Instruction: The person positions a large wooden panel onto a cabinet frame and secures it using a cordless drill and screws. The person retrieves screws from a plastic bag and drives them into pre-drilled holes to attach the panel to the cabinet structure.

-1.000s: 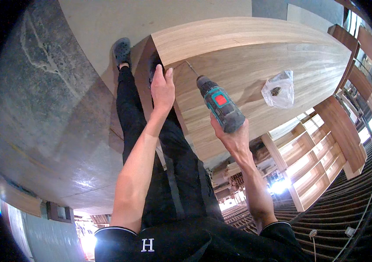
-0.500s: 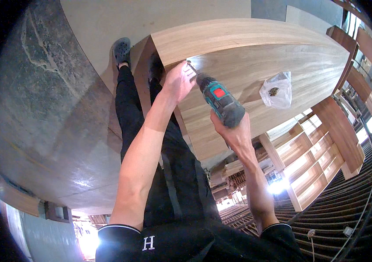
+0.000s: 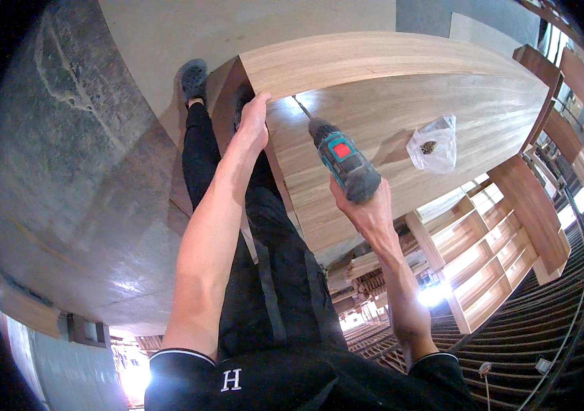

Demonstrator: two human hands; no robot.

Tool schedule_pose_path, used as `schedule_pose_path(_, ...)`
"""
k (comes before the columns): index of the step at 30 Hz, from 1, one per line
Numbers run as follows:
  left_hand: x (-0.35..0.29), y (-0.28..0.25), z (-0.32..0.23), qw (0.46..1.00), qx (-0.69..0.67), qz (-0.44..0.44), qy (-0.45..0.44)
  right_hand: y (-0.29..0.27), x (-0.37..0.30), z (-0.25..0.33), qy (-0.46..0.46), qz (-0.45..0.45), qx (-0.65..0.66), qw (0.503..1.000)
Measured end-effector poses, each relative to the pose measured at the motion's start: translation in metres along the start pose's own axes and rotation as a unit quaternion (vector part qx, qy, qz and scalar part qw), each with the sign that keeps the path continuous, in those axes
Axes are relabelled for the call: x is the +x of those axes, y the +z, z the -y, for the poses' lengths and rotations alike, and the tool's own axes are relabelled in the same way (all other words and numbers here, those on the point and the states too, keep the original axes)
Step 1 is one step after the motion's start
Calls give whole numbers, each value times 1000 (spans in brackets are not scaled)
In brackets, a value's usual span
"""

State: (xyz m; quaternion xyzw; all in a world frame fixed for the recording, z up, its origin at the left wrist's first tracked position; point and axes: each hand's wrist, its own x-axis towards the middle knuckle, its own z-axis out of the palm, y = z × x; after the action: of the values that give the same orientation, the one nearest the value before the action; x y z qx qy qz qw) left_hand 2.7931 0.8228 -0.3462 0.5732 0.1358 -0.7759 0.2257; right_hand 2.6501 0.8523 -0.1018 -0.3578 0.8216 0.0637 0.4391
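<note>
A teal and black cordless drill with a red patch is in my right hand, which is wrapped round its grip. Its long thin bit slants up to the left, and the tip meets the wood-grain panel beside a raised board. A bright light spot falls round that tip. At the near left corner of this wooden piece, my left hand is closed over the edge, its fingertips partly hidden.
On the panel lies a clear plastic bag with small brass-coloured pieces inside. A wooden frame with open compartments stands at the right, above dark ribbed material. My shoe is on the floor, left of the panel.
My left hand has moved from beside the drill bit leftward to the panel's corner. The drill stays almost in place with its tip at the same spot, its bit now fully exposed.
</note>
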Motion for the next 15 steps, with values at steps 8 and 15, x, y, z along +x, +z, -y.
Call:
schedule_pose_path(8,-7,-1,8,999,24,-21,2,-5,4,5,8,8,-28,1000)
schedule_pose_path(15,-10,20,13,994,22,-106,35,-10,7,9,9,34,-41,999)
